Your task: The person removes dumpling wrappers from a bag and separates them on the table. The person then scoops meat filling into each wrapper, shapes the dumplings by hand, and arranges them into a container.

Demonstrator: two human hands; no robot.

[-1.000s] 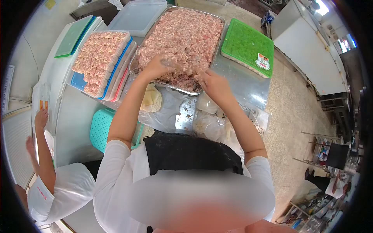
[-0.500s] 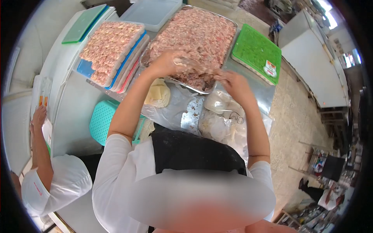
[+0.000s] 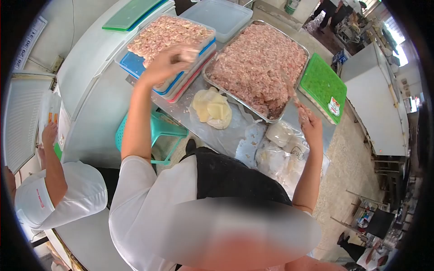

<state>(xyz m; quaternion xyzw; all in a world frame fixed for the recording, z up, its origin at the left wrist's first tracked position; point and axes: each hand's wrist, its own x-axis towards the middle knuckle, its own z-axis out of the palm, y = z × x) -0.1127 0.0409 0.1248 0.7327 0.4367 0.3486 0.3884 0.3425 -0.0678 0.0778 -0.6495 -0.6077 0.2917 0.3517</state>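
Observation:
My left hand (image 3: 163,65) is closed around a small pinkish meat dumpling (image 3: 188,55), blurred by motion. It hangs over a container filled with rows of meat dumplings (image 3: 169,32), where a blue base shows at the near corner. My right hand (image 3: 311,128), smeared with meat, grips a narrow spatula (image 3: 292,88), its blade coated and near the edge of the metal tray (image 3: 235,99). Ground meat (image 3: 264,61) fills that tray, scooped lower at the near corner. A stack of pale round wrappers (image 3: 212,108) lies on plastic between my hands.
Bagged pale wrappers (image 3: 282,158) sit at the table's near right. A green-lidded container (image 3: 323,86) stands right of the tray, a clear bin (image 3: 219,18) behind. A teal stool (image 3: 165,128) is below the table. At left, a co-worker's arm (image 3: 55,176) reaches toward a container.
My left hand has moved from the meat tray to above the dumpling container. My right hand has drawn back from the tray's near corner. The view has shifted.

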